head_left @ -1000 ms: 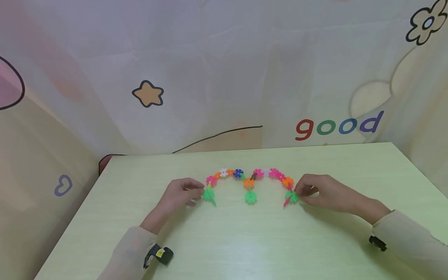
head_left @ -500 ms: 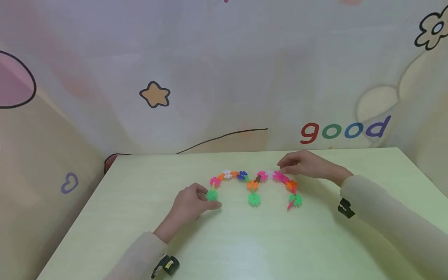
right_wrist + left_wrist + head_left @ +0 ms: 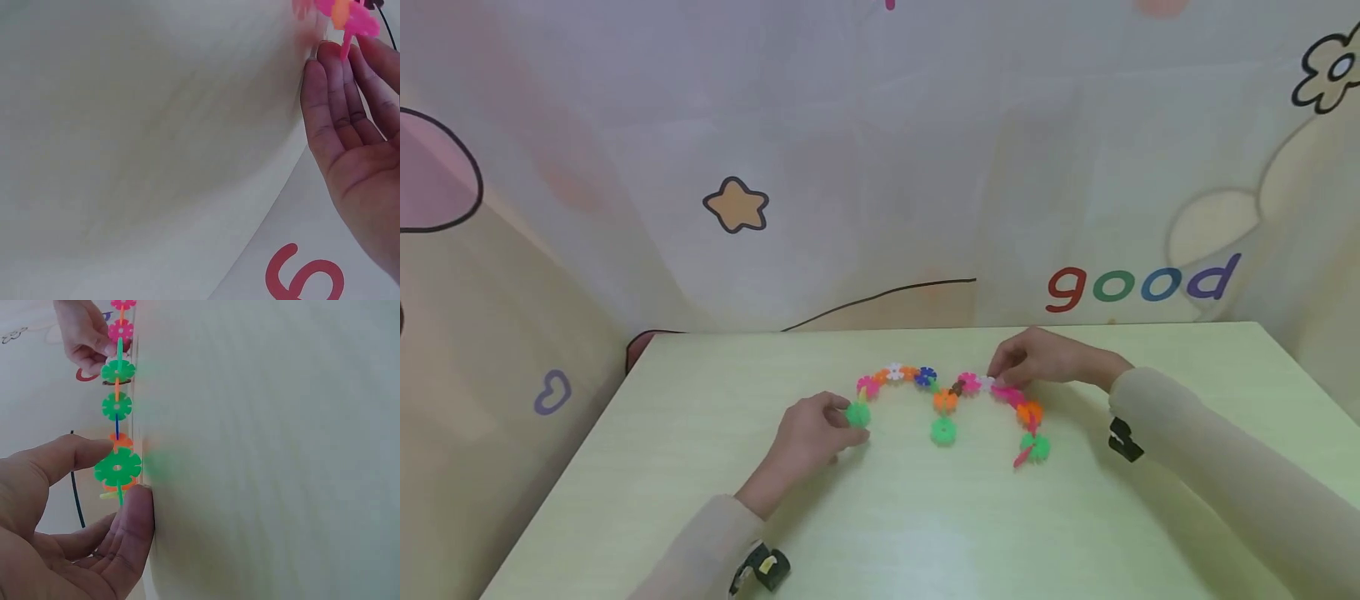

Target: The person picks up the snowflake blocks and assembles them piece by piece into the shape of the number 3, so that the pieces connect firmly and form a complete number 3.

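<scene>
A chain of interlocking plastic snowflake discs (image 3: 945, 401) lies on the table in a double arch, in pink, orange, white, blue and green. My left hand (image 3: 808, 437) holds the green disc (image 3: 858, 414) at the chain's left end; in the left wrist view its thumb and fingers stand on either side of that green disc (image 3: 117, 467). On the right arch, my right hand (image 3: 1037, 358) pinches the chain near the pink discs (image 3: 1009, 396), its fingertips partly covering them. Another green disc (image 3: 943, 431) hangs off the middle, and a further green disc (image 3: 1039, 447) ends the right leg.
The pale table (image 3: 880, 517) extends in front of the chain and to both sides. Behind its far edge hangs a printed curtain (image 3: 865, 167) with a star and the word "good". Dark wrist cameras (image 3: 771, 568) sit on both sleeves.
My right hand has left the chain's right green end and moved up to the pink discs. The right leg has shifted toward me. My left hand has changed its hold around the left green disc.
</scene>
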Tool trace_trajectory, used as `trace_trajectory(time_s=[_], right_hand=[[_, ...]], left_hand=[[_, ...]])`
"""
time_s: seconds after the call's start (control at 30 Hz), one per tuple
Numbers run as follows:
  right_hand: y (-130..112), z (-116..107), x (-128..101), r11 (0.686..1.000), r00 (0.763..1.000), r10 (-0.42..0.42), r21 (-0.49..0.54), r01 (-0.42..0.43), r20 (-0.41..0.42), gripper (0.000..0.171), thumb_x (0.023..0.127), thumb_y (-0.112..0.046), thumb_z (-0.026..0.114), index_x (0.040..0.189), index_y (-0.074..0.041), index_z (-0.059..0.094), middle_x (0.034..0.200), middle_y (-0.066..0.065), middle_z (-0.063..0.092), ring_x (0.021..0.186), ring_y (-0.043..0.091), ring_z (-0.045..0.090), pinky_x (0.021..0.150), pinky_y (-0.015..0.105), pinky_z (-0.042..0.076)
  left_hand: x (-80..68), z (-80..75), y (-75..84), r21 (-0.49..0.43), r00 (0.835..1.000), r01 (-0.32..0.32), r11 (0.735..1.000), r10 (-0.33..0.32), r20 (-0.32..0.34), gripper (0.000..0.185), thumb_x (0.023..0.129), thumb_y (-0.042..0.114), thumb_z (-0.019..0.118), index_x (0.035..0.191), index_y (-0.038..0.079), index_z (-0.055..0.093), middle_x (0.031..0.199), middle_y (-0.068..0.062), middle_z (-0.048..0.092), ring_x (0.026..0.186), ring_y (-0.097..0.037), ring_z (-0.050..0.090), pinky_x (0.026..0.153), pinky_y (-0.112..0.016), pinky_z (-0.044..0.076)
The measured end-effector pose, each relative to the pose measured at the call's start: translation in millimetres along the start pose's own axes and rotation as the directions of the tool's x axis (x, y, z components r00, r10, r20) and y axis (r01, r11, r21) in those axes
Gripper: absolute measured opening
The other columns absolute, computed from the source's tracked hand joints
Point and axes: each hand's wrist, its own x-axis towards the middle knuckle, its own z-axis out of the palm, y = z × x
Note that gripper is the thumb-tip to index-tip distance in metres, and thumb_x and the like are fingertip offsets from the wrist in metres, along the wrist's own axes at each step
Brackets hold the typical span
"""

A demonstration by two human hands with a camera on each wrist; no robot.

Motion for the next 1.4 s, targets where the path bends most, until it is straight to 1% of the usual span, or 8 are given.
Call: trace_trajectory(time_s=[0.2, 0.37, 0.47, 0.63, 0.77, 1.0, 1.1, 1.4], right_hand=[[3.1, 6.9, -15.8, 1.000, 1.000, -0.015, 0.020, 0.015, -0.018, 0.014, 0.099, -0.018, 0.077, 0.109, -0.009, 0.077, 0.092, 0.000, 0.072, 0.087, 0.021, 0.067, 0.086, 0.036, 0.057], [6.3, 18.2, -31.1, 0.996, 0.999, -0.026, 0.081, 0.029, -0.039, 0.010, 0.098, -0.017, 0.078, 0.104, -0.009, 0.077, 0.085, 0.002, 0.072, 0.082, 0.022, 0.068, 0.080, 0.036, 0.060], [6.3, 26.8, -39.0, 0.993, 0.999, -0.025, 0.112, 0.030, -0.049, 0.007, 0.098, -0.014, 0.077, 0.102, -0.008, 0.077, 0.086, 0.002, 0.072, 0.080, 0.022, 0.069, 0.077, 0.035, 0.061], [0.4, 41.8, -47.0, 0.985, 0.997, 0.004, 0.175, 0.010, -0.077, 0.009, 0.098, -0.015, 0.078, 0.100, -0.007, 0.076, 0.084, 0.003, 0.073, 0.077, 0.024, 0.071, 0.074, 0.036, 0.063], [-7.0, 52.5, -50.8, 0.977, 0.994, 0.038, 0.214, -0.016, -0.100, 0.012, 0.097, -0.017, 0.080, 0.098, -0.006, 0.076, 0.082, 0.005, 0.073, 0.075, 0.024, 0.073, 0.073, 0.037, 0.064], [-17.1, 65.0, -54.0, 0.963, 0.987, 0.074, 0.268, -0.034, -0.142, 0.011, 0.096, -0.013, 0.081, 0.099, -0.004, 0.076, 0.085, 0.006, 0.075, 0.076, 0.024, 0.074, 0.074, 0.037, 0.065], [-20.5, 69.2, -53.0, 0.956, 0.983, 0.089, 0.292, -0.040, -0.158, 0.012, 0.096, -0.012, 0.080, 0.101, -0.003, 0.076, 0.087, 0.006, 0.075, 0.077, 0.024, 0.075, 0.075, 0.037, 0.065], [-27.7, 81.5, -51.9, 0.928, 0.967, 0.151, 0.366, -0.067, -0.204, 0.013, 0.096, -0.012, 0.080, 0.100, 0.000, 0.075, 0.084, 0.008, 0.075, 0.077, 0.025, 0.075, 0.074, 0.037, 0.066]], left_hand=[[15.4, -0.5, -0.2, -0.051, 0.999, -0.038, 0.998, 0.037, -0.012, 0.051, 0.087, 0.008, 0.083, 0.133, -0.006, 0.067, 0.101, -0.010, 0.073, 0.066, -0.018, 0.070, 0.063, -0.032, 0.061], [28.8, 0.5, 3.6, -0.028, 0.998, -0.057, 0.998, 0.056, -0.025, 0.045, 0.087, 0.004, 0.076, 0.131, -0.005, 0.070, 0.096, -0.008, 0.076, 0.069, -0.017, 0.071, 0.065, -0.028, 0.057], [37.2, 1.6, 6.2, -0.011, 0.995, -0.085, 0.996, 0.084, -0.052, 0.038, 0.088, 0.002, 0.073, 0.125, -0.003, 0.074, 0.093, -0.007, 0.076, 0.069, -0.016, 0.071, 0.065, -0.027, 0.055], [50.5, 3.6, 9.6, -0.006, 0.987, -0.127, 0.992, 0.126, -0.098, 0.021, 0.088, 0.000, 0.072, 0.107, 0.000, 0.080, 0.089, -0.007, 0.077, 0.072, -0.016, 0.070, 0.067, -0.028, 0.056], [61.9, 5.3, 11.8, 0.018, 0.983, -0.140, 0.990, 0.141, -0.115, 0.017, 0.087, 0.000, 0.073, 0.101, 0.002, 0.082, 0.088, -0.005, 0.078, 0.083, -0.019, 0.070, 0.076, -0.032, 0.057], [81.9, 6.5, 15.2, 0.068, 0.976, -0.167, 0.984, 0.175, -0.129, 0.017, 0.087, 0.002, 0.075, 0.102, 0.002, 0.083, 0.093, -0.007, 0.080, 0.098, -0.026, 0.070, 0.088, -0.040, 0.057], [89.3, 6.7, 16.5, 0.071, 0.972, -0.190, 0.979, 0.198, -0.128, 0.017, 0.087, 0.002, 0.075, 0.101, 0.002, 0.084, 0.094, -0.007, 0.080, 0.099, -0.026, 0.070, 0.089, -0.038, 0.056], [111.0, 8.8, 19.8, 0.084, 0.973, -0.211, 0.974, 0.218, -0.082, 0.018, 0.090, 0.005, 0.073, 0.104, 0.002, 0.084, 0.091, -0.005, 0.080, 0.092, -0.023, 0.066, 0.078, -0.031, 0.054]])
